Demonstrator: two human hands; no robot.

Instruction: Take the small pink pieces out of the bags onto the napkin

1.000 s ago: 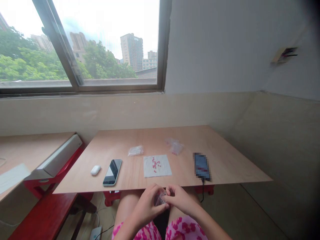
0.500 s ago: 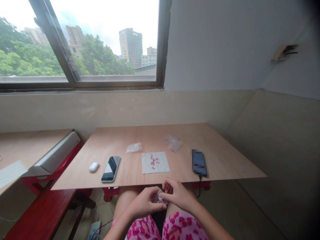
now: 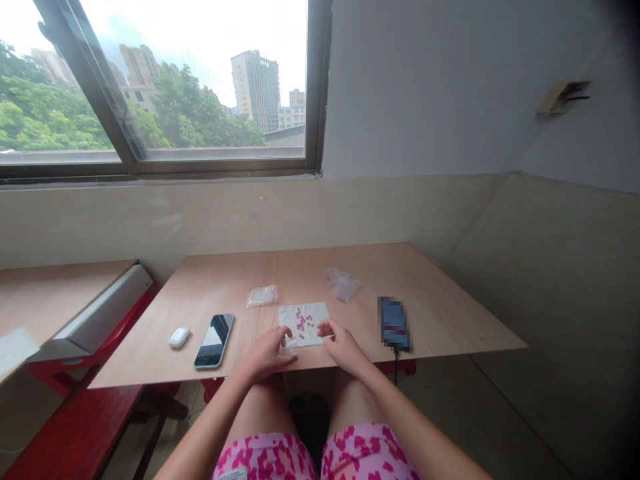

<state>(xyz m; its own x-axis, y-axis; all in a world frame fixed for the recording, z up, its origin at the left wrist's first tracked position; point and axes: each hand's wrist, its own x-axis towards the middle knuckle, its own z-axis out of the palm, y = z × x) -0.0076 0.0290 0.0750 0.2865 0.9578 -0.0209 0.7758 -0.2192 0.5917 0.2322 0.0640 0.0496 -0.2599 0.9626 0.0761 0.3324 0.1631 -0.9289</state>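
My left hand (image 3: 267, 355) rests at the front edge of a white square sheet (image 3: 313, 315), with a small clear plastic bag (image 3: 289, 346) pinched in its fingers near the sheet's lower left corner. Several small pink-red beads (image 3: 302, 323) lie in a loose cluster on the sheet. My right hand (image 3: 340, 341) holds nothing, and its fingers are apart with their tips over the sheet's right side.
The wooden tabletop (image 3: 440, 313) holds a clear bag (image 3: 263, 295), a bag with red bits (image 3: 344, 288), a smartphone (image 3: 214, 341), a white earbud case (image 3: 179, 338) and a dark cabled phone (image 3: 395, 325). A red bench (image 3: 75, 427) stands left.
Both hands have moved forward from above my lap onto the table and separated. The clear bag, earlier held between them, is now at my left fingertips by the sheet.
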